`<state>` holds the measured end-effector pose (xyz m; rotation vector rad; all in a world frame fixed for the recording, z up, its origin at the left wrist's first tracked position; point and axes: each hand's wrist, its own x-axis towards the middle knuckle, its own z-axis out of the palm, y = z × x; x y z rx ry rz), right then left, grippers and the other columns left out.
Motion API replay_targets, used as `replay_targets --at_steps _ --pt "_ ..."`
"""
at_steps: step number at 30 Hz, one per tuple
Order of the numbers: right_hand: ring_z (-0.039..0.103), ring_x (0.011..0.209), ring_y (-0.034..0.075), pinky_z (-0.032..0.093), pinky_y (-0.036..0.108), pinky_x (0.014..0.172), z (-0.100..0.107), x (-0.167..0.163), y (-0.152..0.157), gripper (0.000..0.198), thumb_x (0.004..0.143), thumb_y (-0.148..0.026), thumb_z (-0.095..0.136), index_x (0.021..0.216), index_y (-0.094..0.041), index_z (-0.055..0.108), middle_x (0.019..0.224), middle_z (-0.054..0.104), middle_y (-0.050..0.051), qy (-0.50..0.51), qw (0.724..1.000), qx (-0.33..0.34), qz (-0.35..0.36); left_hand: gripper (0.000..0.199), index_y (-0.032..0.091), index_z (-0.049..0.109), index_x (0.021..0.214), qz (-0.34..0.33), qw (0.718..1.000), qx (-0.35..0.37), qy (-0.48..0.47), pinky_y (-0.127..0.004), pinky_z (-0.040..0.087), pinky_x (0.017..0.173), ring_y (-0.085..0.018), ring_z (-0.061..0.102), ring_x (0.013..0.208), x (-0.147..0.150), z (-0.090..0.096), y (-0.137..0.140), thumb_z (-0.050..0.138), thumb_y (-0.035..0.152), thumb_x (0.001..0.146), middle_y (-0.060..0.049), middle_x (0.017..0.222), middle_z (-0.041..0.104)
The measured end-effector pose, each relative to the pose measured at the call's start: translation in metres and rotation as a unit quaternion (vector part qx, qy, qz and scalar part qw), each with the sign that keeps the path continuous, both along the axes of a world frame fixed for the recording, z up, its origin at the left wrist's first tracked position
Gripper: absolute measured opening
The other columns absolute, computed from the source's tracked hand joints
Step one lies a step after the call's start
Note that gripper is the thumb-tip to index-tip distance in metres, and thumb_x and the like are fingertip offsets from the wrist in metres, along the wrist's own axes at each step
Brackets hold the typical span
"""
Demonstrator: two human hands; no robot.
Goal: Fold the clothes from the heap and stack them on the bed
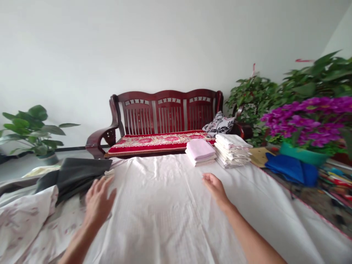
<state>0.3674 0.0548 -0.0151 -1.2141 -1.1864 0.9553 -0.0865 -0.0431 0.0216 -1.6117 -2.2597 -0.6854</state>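
Observation:
My left hand is open, its fingers spread beside a dark grey folded cloth and a heap of loose fabric. It holds nothing that I can see. Over the white sheet hovers my right hand, loosely curled and holding nothing visible. Just beyond it stands a short stack of folded cloths with a lilac cloth on top. A taller stack of white folded cloths is right beside that. At the lower left lies a white patterned cloth.
A dark red wooden bench with a red floral cover and a patterned cushion is behind the table. To the right are a blue cloth and purple flowers in a teal pot. A leafy plant stands left.

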Motion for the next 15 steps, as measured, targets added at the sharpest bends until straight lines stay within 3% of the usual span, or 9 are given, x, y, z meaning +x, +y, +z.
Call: replay_targets --at_steps 3,5,7,9,12,13,15 --pt "0.061 0.112 0.028 0.043 0.047 0.105 0.013 -0.012 0.028 0.032 0.069 -0.030 0.067 0.099 -0.021 0.069 0.111 0.070 0.009 -0.121 0.990 0.071 -0.015 0.044 0.020 0.058 0.134 -0.156 0.984 -0.077 -0.026 -0.042 0.035 0.114 -0.027 0.044 0.139 0.060 -0.024 0.030 0.043 0.031 0.094 -0.009 0.140 0.060" --pt "0.052 0.125 0.030 0.032 0.048 0.114 0.026 -0.019 0.048 0.037 0.069 -0.025 0.065 0.106 -0.020 0.068 0.124 0.065 0.012 -0.176 0.978 0.106 -0.020 0.046 0.019 0.054 0.139 -0.175 0.977 -0.121 -0.036 -0.043 0.034 0.115 -0.028 0.042 0.141 0.094 -0.038 0.041 0.042 0.029 0.096 -0.010 0.144 0.056" --pt "0.044 0.134 0.031 0.025 0.047 0.117 0.038 -0.026 0.066 0.044 0.071 -0.021 0.064 0.115 -0.016 0.065 0.135 0.059 0.015 -0.247 0.960 0.131 -0.025 0.049 0.018 0.050 0.144 -0.145 0.977 -0.150 -0.037 -0.048 0.032 0.115 -0.031 0.039 0.143 0.119 -0.050 0.045 0.042 0.029 0.097 -0.012 0.149 0.051" --pt "0.039 0.138 0.033 0.023 0.046 0.118 0.046 -0.032 0.081 0.052 0.075 -0.021 0.065 0.126 -0.012 0.060 0.144 0.052 0.019 -0.383 0.912 0.137 -0.042 0.049 0.018 0.049 0.145 -0.118 0.980 -0.158 -0.023 -0.051 0.028 0.117 -0.033 0.036 0.144 0.134 -0.057 0.044 0.043 0.030 0.098 -0.014 0.153 0.045" --pt "0.033 0.142 0.034 0.024 0.045 0.115 0.049 -0.039 0.097 0.065 0.083 -0.031 0.065 0.141 -0.008 0.047 0.152 0.043 0.022 -0.598 0.792 0.085 -0.088 0.049 0.021 0.051 0.144 -0.121 0.980 -0.159 0.001 -0.051 0.025 0.118 -0.033 0.034 0.145 0.139 -0.061 0.041 0.045 0.032 0.098 -0.014 0.156 0.042" --pt "0.033 0.142 0.035 0.025 0.045 0.114 0.048 -0.040 0.100 0.068 0.084 -0.034 0.066 0.143 -0.007 0.044 0.152 0.041 0.023 -0.631 0.767 0.061 -0.100 0.049 0.022 0.051 0.144 -0.127 0.979 -0.161 0.004 -0.050 0.025 0.118 -0.033 0.034 0.145 0.138 -0.061 0.040 0.045 0.033 0.098 -0.013 0.155 0.043" --pt "0.034 0.142 0.036 0.027 0.046 0.111 0.047 -0.042 0.105 0.069 0.086 -0.036 0.065 0.145 -0.006 0.042 0.152 0.041 0.025 -0.661 0.741 0.027 -0.118 0.049 0.023 0.051 0.145 -0.136 0.978 -0.158 0.005 -0.049 0.025 0.119 -0.031 0.035 0.145 0.134 -0.060 0.040 0.046 0.033 0.097 -0.011 0.155 0.044"
